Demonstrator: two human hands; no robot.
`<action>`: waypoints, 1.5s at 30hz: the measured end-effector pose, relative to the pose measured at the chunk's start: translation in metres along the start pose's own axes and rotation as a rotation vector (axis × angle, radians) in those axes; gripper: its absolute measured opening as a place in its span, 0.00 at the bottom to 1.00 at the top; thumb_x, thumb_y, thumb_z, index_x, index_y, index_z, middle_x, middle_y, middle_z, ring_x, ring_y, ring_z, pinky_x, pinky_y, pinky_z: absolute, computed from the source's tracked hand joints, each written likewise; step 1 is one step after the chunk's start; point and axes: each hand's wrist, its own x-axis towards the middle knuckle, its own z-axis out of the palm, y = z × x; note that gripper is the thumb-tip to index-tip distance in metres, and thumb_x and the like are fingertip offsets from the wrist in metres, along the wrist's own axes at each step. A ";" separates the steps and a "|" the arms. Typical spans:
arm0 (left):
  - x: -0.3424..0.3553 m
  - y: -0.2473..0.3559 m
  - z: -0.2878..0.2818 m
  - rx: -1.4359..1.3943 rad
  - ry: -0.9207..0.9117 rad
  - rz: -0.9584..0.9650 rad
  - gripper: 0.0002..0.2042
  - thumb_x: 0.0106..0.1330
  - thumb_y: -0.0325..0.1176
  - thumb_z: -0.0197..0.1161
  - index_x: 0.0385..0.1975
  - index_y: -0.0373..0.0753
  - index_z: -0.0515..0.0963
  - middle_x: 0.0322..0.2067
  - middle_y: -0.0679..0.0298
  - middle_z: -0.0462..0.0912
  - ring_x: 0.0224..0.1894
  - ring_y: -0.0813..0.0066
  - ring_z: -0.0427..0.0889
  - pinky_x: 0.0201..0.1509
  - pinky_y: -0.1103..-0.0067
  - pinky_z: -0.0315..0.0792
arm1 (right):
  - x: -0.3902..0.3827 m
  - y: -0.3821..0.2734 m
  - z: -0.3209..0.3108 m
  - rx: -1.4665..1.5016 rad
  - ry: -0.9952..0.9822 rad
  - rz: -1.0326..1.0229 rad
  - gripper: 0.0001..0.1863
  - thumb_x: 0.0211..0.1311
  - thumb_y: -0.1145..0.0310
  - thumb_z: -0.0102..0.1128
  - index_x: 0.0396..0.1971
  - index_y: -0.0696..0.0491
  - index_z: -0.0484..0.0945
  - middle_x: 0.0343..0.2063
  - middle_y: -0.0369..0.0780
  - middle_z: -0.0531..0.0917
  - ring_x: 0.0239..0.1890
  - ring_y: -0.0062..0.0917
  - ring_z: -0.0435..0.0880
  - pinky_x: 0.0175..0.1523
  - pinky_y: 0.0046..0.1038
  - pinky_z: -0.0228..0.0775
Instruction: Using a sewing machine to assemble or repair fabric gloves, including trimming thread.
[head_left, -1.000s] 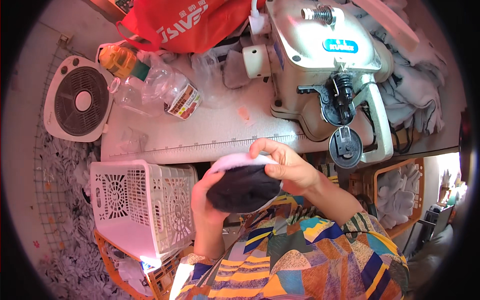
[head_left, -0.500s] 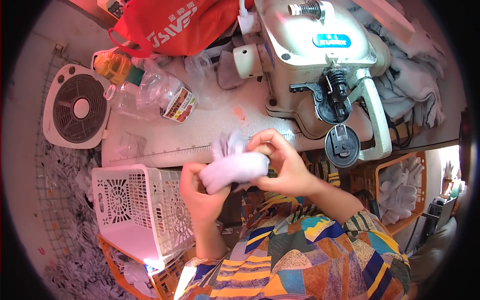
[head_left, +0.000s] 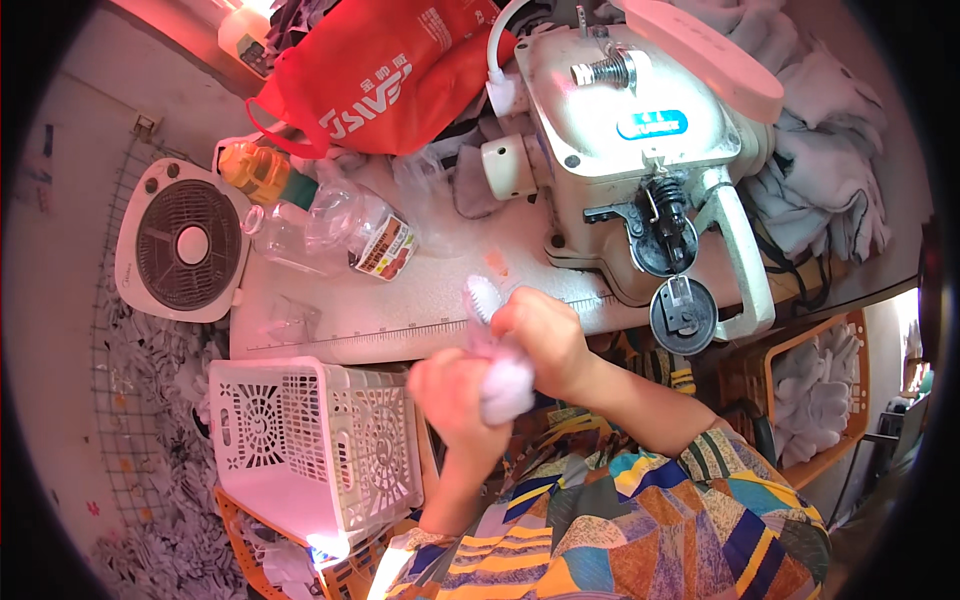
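Note:
My left hand is closed round a soft pale lilac-white fabric piece, somewhat blurred, below the table's front edge. My right hand grips it higher up, its fingers curled inward. A narrow white part with a finely ridged surface sticks up above my fingers; I cannot make out whether it belongs to the fabric. The dark face of the fabric is hidden. A cream industrial sewing machine with two black discs stands just beyond my right hand on the white worktable, which has a printed ruler.
A box fan, plastic bottles and a red bag lie at the back left. A white basket sits over an orange crate at lower left. Grey-white fabric is heaped right, with another orange basket below.
The fabric piece has turned from its broad dark face to a narrow pale bundle, gripped upright in my closed hands. My left hand has moved right, and the view has shifted slightly.

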 end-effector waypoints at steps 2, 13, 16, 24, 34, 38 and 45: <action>-0.009 0.009 0.001 -0.024 -0.023 0.043 0.17 0.39 0.30 0.69 0.30 0.38 0.71 0.31 0.57 0.74 0.36 0.57 0.71 0.46 0.65 0.58 | -0.004 -0.005 0.001 0.063 0.024 0.164 0.14 0.40 0.75 0.62 0.32 0.56 0.73 0.23 0.42 0.73 0.24 0.37 0.76 0.28 0.33 0.69; 0.007 -0.014 -0.004 0.053 0.012 -0.068 0.20 0.35 0.40 0.70 0.29 0.39 0.74 0.29 0.60 0.73 0.38 0.60 0.71 0.49 0.67 0.58 | -0.002 -0.014 -0.023 0.296 -0.193 0.370 0.20 0.42 0.83 0.58 0.40 0.57 0.75 0.29 0.40 0.78 0.36 0.30 0.77 0.42 0.26 0.68; 0.011 -0.037 0.001 -0.005 0.012 -0.191 0.18 0.36 0.39 0.69 0.29 0.39 0.76 0.29 0.60 0.74 0.38 0.61 0.72 0.50 0.68 0.58 | -0.008 -0.011 -0.021 0.977 -0.441 0.728 0.27 0.44 0.85 0.54 0.50 0.57 0.74 0.44 0.39 0.79 0.50 0.22 0.75 0.56 0.25 0.65; 0.017 -0.027 -0.001 -0.153 -0.073 -0.264 0.15 0.34 0.28 0.67 0.28 0.39 0.79 0.28 0.62 0.75 0.38 0.64 0.74 0.53 0.69 0.58 | -0.027 -0.008 -0.020 1.619 -0.325 1.024 0.36 0.50 0.81 0.61 0.63 0.53 0.64 0.57 0.39 0.73 0.57 0.23 0.72 0.63 0.27 0.62; 0.005 -0.046 0.025 -0.819 -0.336 -0.530 0.12 0.37 0.21 0.63 0.27 0.36 0.79 0.27 0.61 0.75 0.34 0.65 0.74 0.42 0.75 0.67 | -0.051 -0.013 -0.013 2.017 -0.199 0.968 0.46 0.50 0.73 0.69 0.68 0.46 0.53 0.59 0.38 0.69 0.61 0.25 0.68 0.66 0.29 0.56; -0.006 -0.052 0.032 -0.721 -0.293 -0.569 0.10 0.38 0.21 0.63 0.24 0.36 0.78 0.27 0.61 0.74 0.33 0.64 0.73 0.39 0.75 0.67 | -0.044 -0.009 -0.021 1.805 -0.240 0.961 0.43 0.49 0.76 0.68 0.66 0.50 0.57 0.56 0.39 0.72 0.57 0.23 0.72 0.62 0.27 0.62; -0.008 0.024 0.005 0.079 -0.109 -0.018 0.19 0.35 0.33 0.70 0.30 0.37 0.77 0.26 0.63 0.74 0.34 0.63 0.72 0.47 0.68 0.59 | -0.038 0.000 -0.016 0.551 -0.080 0.918 0.15 0.49 0.82 0.56 0.40 0.57 0.73 0.36 0.40 0.80 0.39 0.23 0.79 0.43 0.24 0.71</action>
